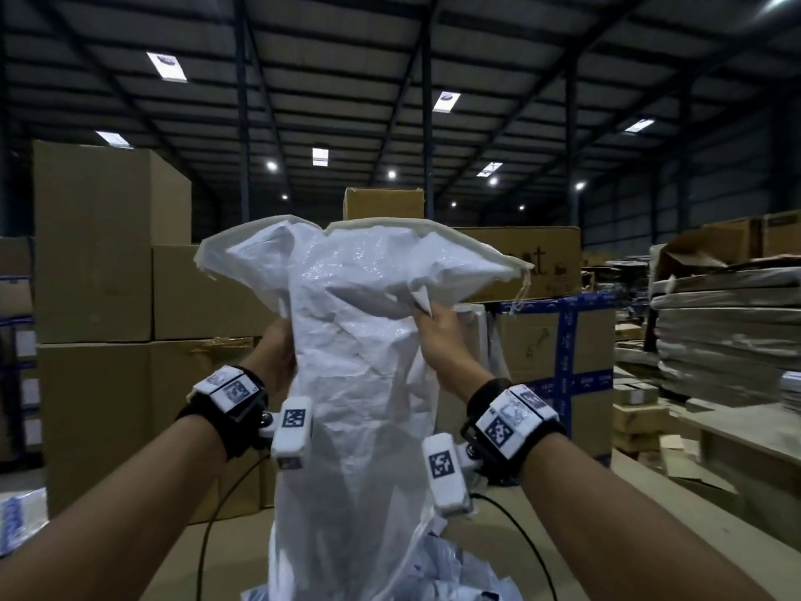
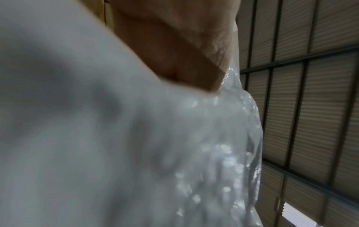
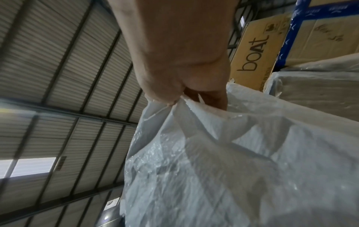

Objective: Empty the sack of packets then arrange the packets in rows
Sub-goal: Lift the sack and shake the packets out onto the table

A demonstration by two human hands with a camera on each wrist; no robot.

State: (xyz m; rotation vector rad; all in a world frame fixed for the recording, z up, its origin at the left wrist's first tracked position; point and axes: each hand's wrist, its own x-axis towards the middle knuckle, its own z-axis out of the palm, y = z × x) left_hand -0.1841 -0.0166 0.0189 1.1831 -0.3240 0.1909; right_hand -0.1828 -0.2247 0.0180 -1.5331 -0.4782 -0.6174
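A white woven sack [image 1: 359, 366] hangs upside down in front of me, its sewn bottom seam spread wide at the top. My left hand [image 1: 277, 353] grips its left side and my right hand [image 1: 437, 331] pinches a fold on its right side. White and blue packets [image 1: 459, 574] lie in a heap under the sack's lower end on the tabletop. In the left wrist view the sack [image 2: 97, 138] fills most of the picture below my left hand [image 2: 174, 50]. In the right wrist view my right hand [image 3: 180, 61] bunches the sack [image 3: 233, 161] between thumb and fingers.
Tall cardboard boxes [image 1: 112, 262] stand stacked behind and to the left. A box with blue tape [image 1: 559, 362] stands at the right. Flattened cartons [image 1: 728, 331] are piled far right. A brown tabletop [image 1: 650, 514] runs under the sack. More packets [image 1: 21, 518] lie at the left edge.
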